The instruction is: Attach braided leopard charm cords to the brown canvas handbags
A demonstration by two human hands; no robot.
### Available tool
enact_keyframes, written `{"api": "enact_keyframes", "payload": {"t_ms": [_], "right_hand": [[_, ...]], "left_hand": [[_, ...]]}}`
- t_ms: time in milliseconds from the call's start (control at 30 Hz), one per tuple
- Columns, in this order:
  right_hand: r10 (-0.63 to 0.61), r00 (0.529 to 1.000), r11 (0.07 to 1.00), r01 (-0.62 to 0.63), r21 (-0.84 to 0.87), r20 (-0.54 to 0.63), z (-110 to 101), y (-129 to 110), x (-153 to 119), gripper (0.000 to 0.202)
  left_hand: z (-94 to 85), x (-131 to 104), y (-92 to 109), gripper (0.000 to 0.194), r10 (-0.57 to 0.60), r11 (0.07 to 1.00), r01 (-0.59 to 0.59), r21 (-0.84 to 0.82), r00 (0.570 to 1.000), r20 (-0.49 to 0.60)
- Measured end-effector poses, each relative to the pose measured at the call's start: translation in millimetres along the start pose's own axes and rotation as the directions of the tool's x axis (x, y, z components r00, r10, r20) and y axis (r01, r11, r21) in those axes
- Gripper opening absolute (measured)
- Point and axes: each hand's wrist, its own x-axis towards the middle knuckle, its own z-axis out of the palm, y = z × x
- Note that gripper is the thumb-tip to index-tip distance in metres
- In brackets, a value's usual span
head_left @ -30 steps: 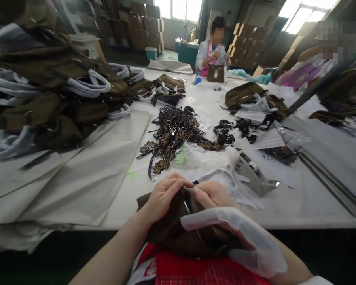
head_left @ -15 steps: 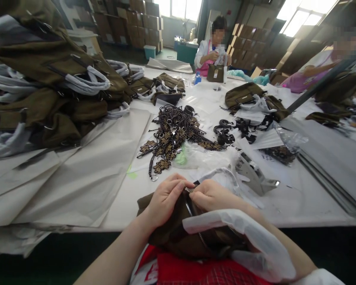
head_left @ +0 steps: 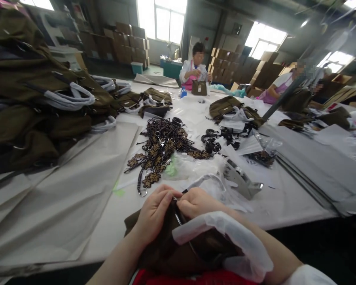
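Note:
An olive-brown handbag (head_left: 158, 253) lies at the table's front edge, against my red apron. My left hand (head_left: 156, 213) is closed on the bag's far end, thumb and fingers pinching beside the top of a metal zipper (head_left: 178, 219). Just to its right, my right hand (head_left: 195, 204) has curled fingers pressed at the same zipper end. The fingers hide whatever small part lies between them. A handle wrapped in white foam (head_left: 225, 221) arches over the bag beneath my right forearm.
Beaded straps with patterned flower charms (head_left: 157, 154) are heaped ahead. Right of them lie black straps (head_left: 212, 140) and a metal tape dispenser (head_left: 241, 178). Olive bags (head_left: 32, 79) pile up at left. Across the table, a co-worker (head_left: 195, 73) handles a bag; other people are at right.
My view has tilted up and swung right, so the table's contents appear farther left and lower. Both hands keep their grip at the zipper end with little visible movement.

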Motion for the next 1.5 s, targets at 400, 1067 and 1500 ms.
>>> {"api": "enact_keyframes", "payload": {"t_ms": [400, 1067, 1500], "right_hand": [[-0.145, 0.976, 0.88, 0.053, -0.472, -0.161, 11.2, -6.4, 3.2, 0.04], [-0.543, 0.794, 0.687, 0.606, 0.4, -0.271, 39.7, 3.0, -34.1, 0.016], [0.121, 0.986, 0.415, 0.056, 0.908, -0.116, 80.2, 74.6, 40.1, 0.047]], "left_hand": [[-6.5, -7.7, -0.9, 0.029, 0.097, 0.993, -0.097, 0.073, 0.995, -0.001], [-11.5, -58.7, 38.0, 0.021, 0.42, 0.859, -0.242, 0.452, 0.838, -0.349], [14.6, -0.5, -62.2, 0.048, -0.358, 0.92, 0.291, -0.262, 0.896, -0.262]]}}
